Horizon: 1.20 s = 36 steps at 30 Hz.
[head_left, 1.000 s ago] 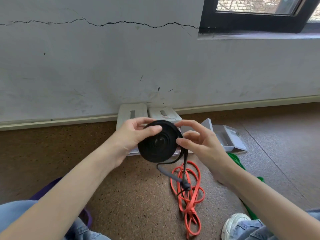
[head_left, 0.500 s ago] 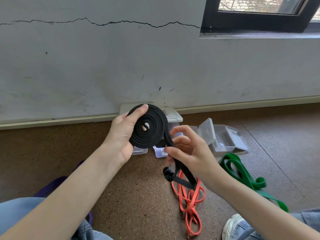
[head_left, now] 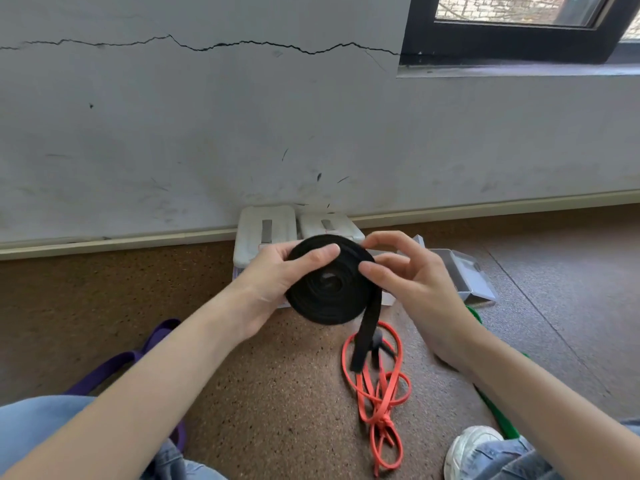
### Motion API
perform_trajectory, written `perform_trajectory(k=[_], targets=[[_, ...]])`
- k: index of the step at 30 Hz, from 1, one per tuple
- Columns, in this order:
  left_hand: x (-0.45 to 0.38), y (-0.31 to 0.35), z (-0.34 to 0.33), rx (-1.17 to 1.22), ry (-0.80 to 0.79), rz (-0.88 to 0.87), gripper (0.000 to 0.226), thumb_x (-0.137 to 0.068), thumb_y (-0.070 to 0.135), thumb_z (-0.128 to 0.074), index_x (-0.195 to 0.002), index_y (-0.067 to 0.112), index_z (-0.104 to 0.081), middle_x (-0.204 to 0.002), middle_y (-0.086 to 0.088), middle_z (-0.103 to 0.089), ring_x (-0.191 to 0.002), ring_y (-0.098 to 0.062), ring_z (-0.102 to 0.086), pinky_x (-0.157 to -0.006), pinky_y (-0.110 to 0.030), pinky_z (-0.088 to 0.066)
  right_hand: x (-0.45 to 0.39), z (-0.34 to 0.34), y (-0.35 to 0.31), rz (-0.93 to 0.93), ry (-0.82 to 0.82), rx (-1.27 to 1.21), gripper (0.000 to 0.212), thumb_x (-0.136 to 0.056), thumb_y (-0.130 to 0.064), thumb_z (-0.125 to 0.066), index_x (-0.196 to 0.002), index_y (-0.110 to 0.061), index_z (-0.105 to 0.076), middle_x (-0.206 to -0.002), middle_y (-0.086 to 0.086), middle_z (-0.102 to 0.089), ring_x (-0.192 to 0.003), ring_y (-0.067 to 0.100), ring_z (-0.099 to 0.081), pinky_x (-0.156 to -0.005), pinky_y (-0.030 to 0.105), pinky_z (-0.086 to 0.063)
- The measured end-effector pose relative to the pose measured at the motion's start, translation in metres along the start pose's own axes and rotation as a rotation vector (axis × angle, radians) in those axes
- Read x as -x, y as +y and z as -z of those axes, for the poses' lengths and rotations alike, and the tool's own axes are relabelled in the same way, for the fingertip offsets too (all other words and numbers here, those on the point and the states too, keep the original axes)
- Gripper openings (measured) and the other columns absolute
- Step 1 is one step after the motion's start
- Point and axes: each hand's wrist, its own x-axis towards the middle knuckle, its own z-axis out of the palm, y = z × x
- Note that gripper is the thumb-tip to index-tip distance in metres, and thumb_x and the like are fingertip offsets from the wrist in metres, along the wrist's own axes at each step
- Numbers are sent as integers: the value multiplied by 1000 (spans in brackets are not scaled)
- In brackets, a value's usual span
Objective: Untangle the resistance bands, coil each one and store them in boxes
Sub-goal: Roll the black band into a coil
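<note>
Brown speckled floor meets a cracked grey wall, with white boxes standing against the skirting. Left hand grips the black band, a nearly finished flat coil held above the floor, thumb across its face. Right hand pinches the coil's right edge, other fingers spread; a loose tail hangs down. Below lies a tangled orange band; a purple band lies left, a green band right, beside an open clear box.
</note>
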Motion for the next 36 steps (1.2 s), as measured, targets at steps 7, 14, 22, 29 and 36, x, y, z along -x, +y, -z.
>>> perform_trajectory(k=[7, 14, 22, 29, 36], targets=[[-4, 0, -1, 295, 157, 21, 30, -58, 29, -75, -85, 17, -70, -83, -6, -74, -77, -17, -71, -61, -27, -54, -3, 1, -6, -5, -107, 143, 35, -85, 0, -60, -106, -29, -58, -86, 1, -72, -82, 14, -70, -74, 18, -54], [-7, 6, 0, 467, 269, 69, 39, -55, 28, -76, -90, 13, -67, -80, -8, -74, -71, -21, -72, -52, -32, -56, -4, -4, 3, -62, -75, 126, 25, -75, -12, -70, -93, -15, -53, -87, 7, -71, -80, 21, -71, -74, 30, -58], [-7, -7, -15, 481, 245, 68, 42, -61, 27, -73, -100, 13, -65, -96, -12, -73, -88, -25, -71, -75, -42, -57, 0, -8, 11, -107, -8, -9, 28, -80, -5, -68, -92, -11, -44, -89, 14, -73, -78, 25, -71, -64, 26, -56], [-2, -5, 7, -100, -86, 58, 35, -68, 39, -70, -99, 22, -70, -95, -3, -74, -88, -16, -70, -70, -26, -53, -4, 8, -3, -66, -86, 166, 24, -84, -2, -61, -101, -19, -58, -86, 9, -72, -79, 13, -70, -65, 20, -55], [-8, -7, 3, 29, 55, -30, 23, -65, 39, -69, -78, 21, -76, -82, -4, -74, -74, -14, -70, -62, -24, -53, -12, 13, -7, 156, -215, 875, 41, -86, -18, -64, -120, -29, -45, -106, -24, -59, -99, -11, -51, -108, 23, -29]])
